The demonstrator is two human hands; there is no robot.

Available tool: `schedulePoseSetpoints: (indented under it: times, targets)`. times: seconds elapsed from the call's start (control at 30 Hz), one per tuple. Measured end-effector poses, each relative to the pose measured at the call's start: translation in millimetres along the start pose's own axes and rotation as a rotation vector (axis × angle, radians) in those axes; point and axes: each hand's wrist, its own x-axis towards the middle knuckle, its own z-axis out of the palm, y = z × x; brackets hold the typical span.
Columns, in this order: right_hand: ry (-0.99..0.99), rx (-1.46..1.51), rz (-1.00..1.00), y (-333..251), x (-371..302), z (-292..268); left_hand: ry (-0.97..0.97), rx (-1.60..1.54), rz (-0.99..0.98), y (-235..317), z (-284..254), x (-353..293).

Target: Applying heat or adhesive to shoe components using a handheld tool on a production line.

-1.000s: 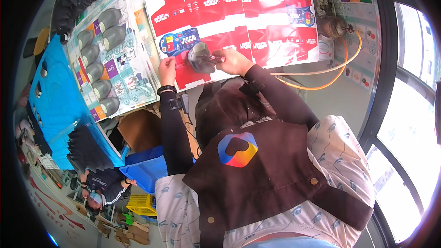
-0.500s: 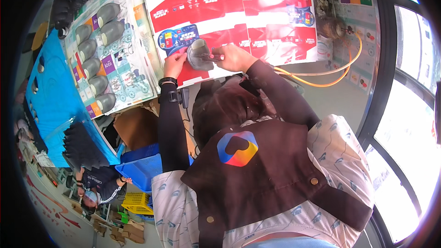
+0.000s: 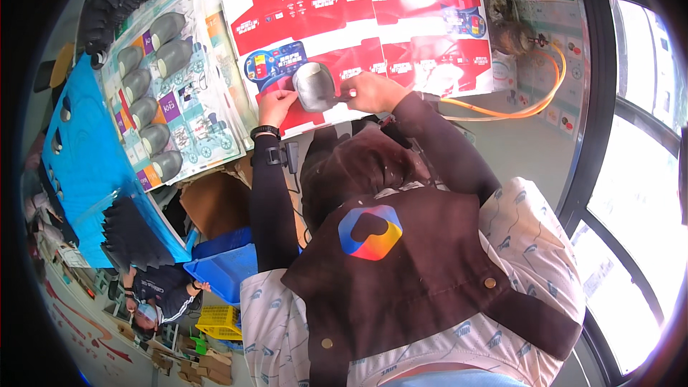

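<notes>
A grey, rounded, cap-shaped piece [image 3: 315, 88] with a paler end sits between my hands over a red and white printed sheet [image 3: 423, 26]. My left hand [image 3: 276, 106] pinches its left edge with thumb and fingertips. At its right side, my right hand [image 3: 373, 92] is closed, and a small dark tip shows by the fingers. What this hand holds is mostly hidden. Several similar grey pieces [image 3: 173, 57] lie in two rows on a printed sheet at the left.
Orange hoses [image 3: 548, 97] loop at the right, beside the window frame [image 3: 623, 93]. Dark stacked pieces [image 3: 132, 0] lie at the far left. A blue covering [image 3: 86, 165], blue crate [image 3: 226, 269] and yellow crate [image 3: 218, 321] are at left. Another person [image 3: 161, 294] is at lower left.
The grey piece has turned and moved slightly right. A dark and reddish tool seen earlier by my right fingers is now mostly hidden. My right hand has shifted a little right.
</notes>
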Motion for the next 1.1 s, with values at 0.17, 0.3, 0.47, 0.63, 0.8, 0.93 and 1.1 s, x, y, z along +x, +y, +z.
schedulePoseSetpoints:
  times: [0.17, 0.3, 0.47, 0.63, 0.8, 0.93, 1.1]
  targets:
    - [0.159, 0.035, 0.038, -24, 0, -14, 0.091, 0.145, 0.052, 10, -11, -14]
    - [0.066, 0.154, 0.115, -23, -34, -26, 0.180, 0.178, 0.104, 36, 9, -30]
    - [0.151, 0.513, 0.307, 3, -72, -43, 0.260, -0.528, -0.032, 10, -87, -60]
    - [0.189, 0.519, 0.329, 25, -80, -41, 0.602, -0.974, 0.176, -76, -189, -54]
    - [0.238, 0.622, 0.248, 29, -104, -42, 0.834, -1.360, 0.095, -97, -214, 0]
    - [0.358, 0.635, 0.344, 33, -138, -40, 0.786, -1.436, 0.042, -103, -202, 58]
    - [0.515, 0.668, 0.296, 53, -170, -40, 0.935, 0.618, 0.556, -196, -250, 65]
